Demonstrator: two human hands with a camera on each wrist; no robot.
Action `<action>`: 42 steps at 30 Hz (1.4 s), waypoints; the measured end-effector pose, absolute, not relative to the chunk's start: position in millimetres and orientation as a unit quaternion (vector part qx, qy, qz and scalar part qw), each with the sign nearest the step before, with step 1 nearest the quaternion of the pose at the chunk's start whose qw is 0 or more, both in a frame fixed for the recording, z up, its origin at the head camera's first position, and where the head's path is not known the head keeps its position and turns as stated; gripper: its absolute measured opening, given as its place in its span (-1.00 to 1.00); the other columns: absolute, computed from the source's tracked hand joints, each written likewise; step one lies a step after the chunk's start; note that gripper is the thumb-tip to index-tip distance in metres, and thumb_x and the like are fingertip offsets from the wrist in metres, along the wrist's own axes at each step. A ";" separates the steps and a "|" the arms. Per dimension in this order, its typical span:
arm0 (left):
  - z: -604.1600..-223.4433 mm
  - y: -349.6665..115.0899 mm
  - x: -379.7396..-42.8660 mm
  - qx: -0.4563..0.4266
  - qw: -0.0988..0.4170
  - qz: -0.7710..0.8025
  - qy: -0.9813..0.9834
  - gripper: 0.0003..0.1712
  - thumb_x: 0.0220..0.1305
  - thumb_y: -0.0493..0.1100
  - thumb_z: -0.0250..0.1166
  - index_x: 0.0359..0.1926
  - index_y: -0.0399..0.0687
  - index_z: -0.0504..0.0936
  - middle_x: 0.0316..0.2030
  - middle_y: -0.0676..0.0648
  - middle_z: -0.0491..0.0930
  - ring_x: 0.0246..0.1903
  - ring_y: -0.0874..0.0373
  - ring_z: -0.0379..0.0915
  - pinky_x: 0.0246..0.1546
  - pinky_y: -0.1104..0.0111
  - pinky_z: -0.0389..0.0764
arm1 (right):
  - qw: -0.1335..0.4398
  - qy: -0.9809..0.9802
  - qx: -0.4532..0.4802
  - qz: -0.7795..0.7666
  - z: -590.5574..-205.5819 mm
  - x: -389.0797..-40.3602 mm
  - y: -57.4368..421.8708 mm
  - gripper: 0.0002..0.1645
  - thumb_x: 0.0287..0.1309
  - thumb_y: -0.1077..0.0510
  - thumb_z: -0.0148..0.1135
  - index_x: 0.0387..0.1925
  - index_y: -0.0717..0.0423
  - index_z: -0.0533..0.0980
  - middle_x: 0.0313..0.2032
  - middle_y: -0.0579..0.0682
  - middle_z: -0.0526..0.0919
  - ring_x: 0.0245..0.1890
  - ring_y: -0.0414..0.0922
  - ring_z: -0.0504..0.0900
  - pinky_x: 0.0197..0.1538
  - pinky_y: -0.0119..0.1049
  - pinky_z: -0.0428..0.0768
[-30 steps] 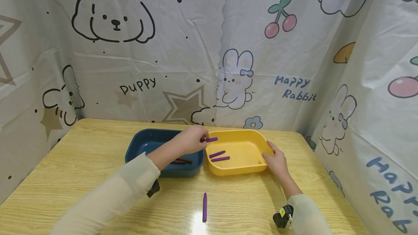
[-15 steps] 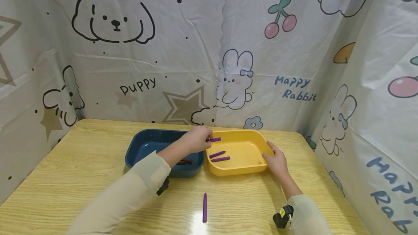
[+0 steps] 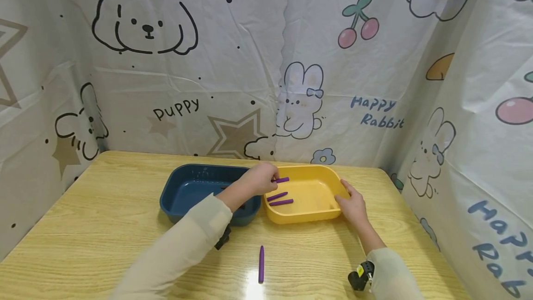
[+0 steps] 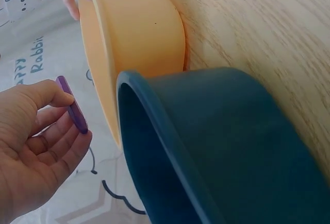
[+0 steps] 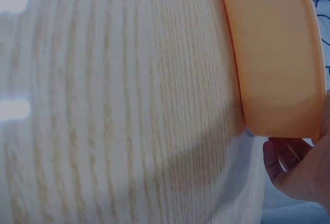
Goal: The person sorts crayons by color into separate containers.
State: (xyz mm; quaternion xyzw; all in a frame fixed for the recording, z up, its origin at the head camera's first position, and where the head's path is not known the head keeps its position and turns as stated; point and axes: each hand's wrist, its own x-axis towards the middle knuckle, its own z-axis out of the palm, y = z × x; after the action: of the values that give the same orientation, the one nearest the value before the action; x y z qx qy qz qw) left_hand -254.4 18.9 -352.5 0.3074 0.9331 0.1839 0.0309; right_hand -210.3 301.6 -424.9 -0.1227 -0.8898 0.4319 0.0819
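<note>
My left hand (image 3: 261,178) pinches a purple crayon (image 4: 73,105) between thumb and fingers. It hangs over the left end of the yellow tray (image 3: 310,217), by the rim shared with the blue tray. Two more purple crayons (image 3: 281,202) lie inside the yellow tray, at its left end. At the tray's right end, my right hand (image 3: 351,202) grips the rim, with the thumb on the inner side and fingers outside. Another purple crayon (image 3: 261,264) lies on the table in front of the trays, pointing away from me.
The dark blue tray (image 3: 183,179) stands against the yellow one on its left; dark sticks inside are mostly hidden by my left forearm. A printed cloth (image 3: 237,59) hangs behind and beside the wooden table (image 3: 104,226).
My left hand has moved right with the pinched crayon, from above the blue tray's right end to over the yellow tray. The right hand stays on the rim.
</note>
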 end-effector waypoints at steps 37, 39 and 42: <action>-380.3 35.3 -277.2 0.256 0.056 0.242 0.934 -0.65 0.21 -0.22 0.20 0.01 -0.22 0.56 -0.18 -0.14 0.58 -0.22 0.07 0.48 -0.10 0.27 0.52 | 0.056 -0.884 -0.135 0.444 -421.9 -210.5 301.7 -0.28 0.22 0.22 0.04 0.40 0.07 0.11 0.37 0.28 0.14 0.33 0.18 0.21 0.29 0.00 0.30; -380.6 34.1 -276.9 0.258 0.057 0.245 0.933 -0.66 0.21 -0.22 0.19 0.01 -0.21 0.56 -0.19 -0.13 0.58 -0.23 0.08 0.48 -0.12 0.27 0.52 | 0.055 -0.884 -0.135 0.444 -422.3 -210.8 302.0 -0.27 0.22 0.22 0.04 0.41 0.07 0.10 0.37 0.28 0.14 0.33 0.18 0.21 0.29 0.00 0.29; -380.6 32.7 -275.6 0.263 0.053 0.245 0.932 -0.68 0.20 -0.20 0.20 -0.01 -0.19 0.57 -0.20 -0.12 0.58 -0.22 0.08 0.47 -0.12 0.27 0.52 | 0.055 -0.883 -0.135 0.446 -422.6 -211.2 302.7 -0.27 0.22 0.22 0.04 0.41 0.06 0.10 0.36 0.29 0.15 0.34 0.17 0.20 0.29 0.00 0.29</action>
State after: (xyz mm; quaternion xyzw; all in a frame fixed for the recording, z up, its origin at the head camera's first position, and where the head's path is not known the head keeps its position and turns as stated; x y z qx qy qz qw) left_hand -275.6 32.7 -380.6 0.2633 0.9317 0.2446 0.0534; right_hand -211.2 302.7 -422.6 -0.1347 -0.8833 0.4457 0.0550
